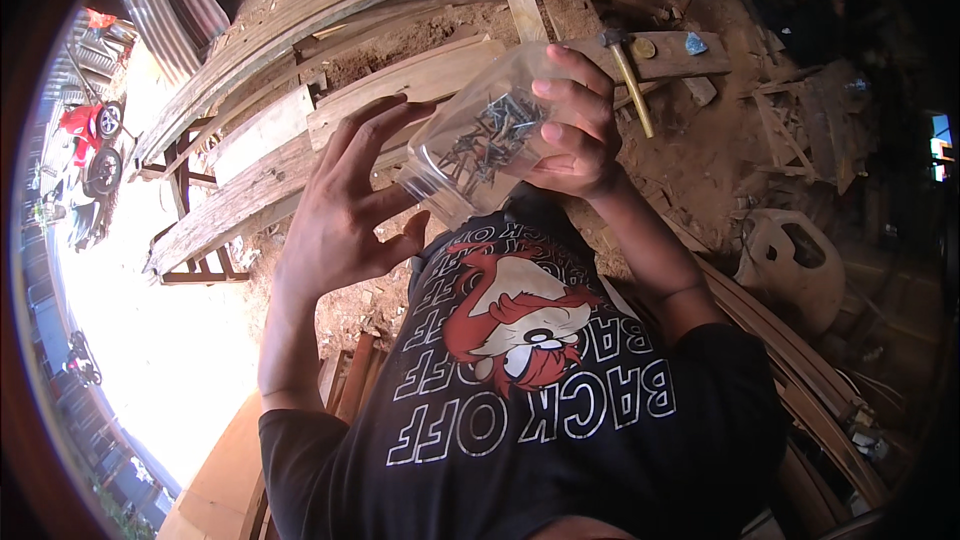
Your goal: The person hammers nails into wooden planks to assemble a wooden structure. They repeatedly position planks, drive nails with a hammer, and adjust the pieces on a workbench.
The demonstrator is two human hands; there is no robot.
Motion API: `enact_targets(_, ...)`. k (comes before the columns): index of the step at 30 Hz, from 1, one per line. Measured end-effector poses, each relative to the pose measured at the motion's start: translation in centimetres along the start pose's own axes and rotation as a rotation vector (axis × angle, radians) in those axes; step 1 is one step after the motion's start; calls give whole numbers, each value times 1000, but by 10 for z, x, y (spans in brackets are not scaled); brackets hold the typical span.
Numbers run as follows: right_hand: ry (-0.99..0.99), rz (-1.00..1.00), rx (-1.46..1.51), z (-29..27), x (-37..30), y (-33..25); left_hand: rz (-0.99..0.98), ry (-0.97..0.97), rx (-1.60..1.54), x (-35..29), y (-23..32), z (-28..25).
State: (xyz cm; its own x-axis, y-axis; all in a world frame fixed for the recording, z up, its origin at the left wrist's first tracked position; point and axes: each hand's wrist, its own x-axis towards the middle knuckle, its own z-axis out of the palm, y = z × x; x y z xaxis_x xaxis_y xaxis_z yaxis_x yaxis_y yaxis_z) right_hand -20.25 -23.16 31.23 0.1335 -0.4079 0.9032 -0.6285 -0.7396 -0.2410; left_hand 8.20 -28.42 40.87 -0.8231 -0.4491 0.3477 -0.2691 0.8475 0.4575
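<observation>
A clear plastic container [475, 90] is tilted in front of my chest, with a pile of loose screws or nails [495, 138] inside, some silvery and some rust-brown. My right hand [580, 135] grips its right side, fingers curled over the wall. At the container's left end, my left hand [345, 205] has its fingers and thumb spread apart. One of its fingers reaches close to the container's rim; whether it touches, I cannot tell. Beyond my right hand, a hammer [632, 88] with a yellow handle leans at the edge of a wooden plank.
Long wooden planks [250, 165] on a frame stretch across the far side. A small blue item [695, 43] and a round yellowish object [643, 47] rest on a board. A pale plastic chair [790, 265] stands at right. Red motorbikes [95, 135] are parked at far left.
</observation>
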Motion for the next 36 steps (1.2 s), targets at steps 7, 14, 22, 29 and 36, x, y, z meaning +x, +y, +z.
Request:
enact_targets(7,15,-10,45,-2,2,-7,-3,-84,-65,8,8,0)
enact_targets(14,14,-5,45,-8,3,-9,40,-53,99,13,14,-4)
enact_targets(22,14,-17,36,-9,-2,-9,-45,-25,82,16,22,1)
enact_targets(29,77,9,62,-8,-4,-8,-35,84,38,14,17,2)
enact_targets(36,50,1,52,-5,-8,-8,-80,-13,77,9,26,6)
